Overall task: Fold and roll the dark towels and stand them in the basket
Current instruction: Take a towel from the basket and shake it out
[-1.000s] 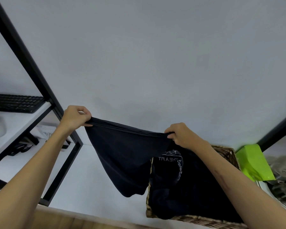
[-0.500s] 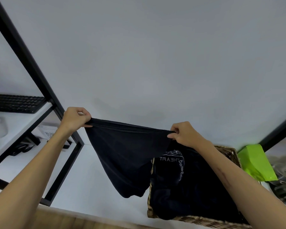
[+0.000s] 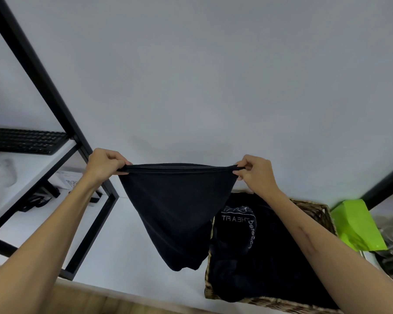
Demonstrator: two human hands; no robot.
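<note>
A dark towel (image 3: pixel 175 207) hangs in the air in front of the white wall, its top edge stretched level. My left hand (image 3: pixel 103 164) pinches its left corner and my right hand (image 3: pixel 255 172) pinches its right corner. The cloth narrows to a point that dangles just left of the wicker basket (image 3: pixel 315 209). More dark cloth (image 3: pixel 259 252) with white lettering lies heaped inside that basket, under my right forearm.
A black metal shelf frame (image 3: pixel 55 109) stands at the left, with a black keyboard (image 3: pixel 23 140) on its white shelf. A bright green object (image 3: pixel 356 225) sits right of the basket, beside another black frame post (image 3: pixel 386 184). Wooden floor shows at the bottom left.
My right hand has moved right and up, pulling the towel's top edge taut and level. The left hand has stayed nearly still.
</note>
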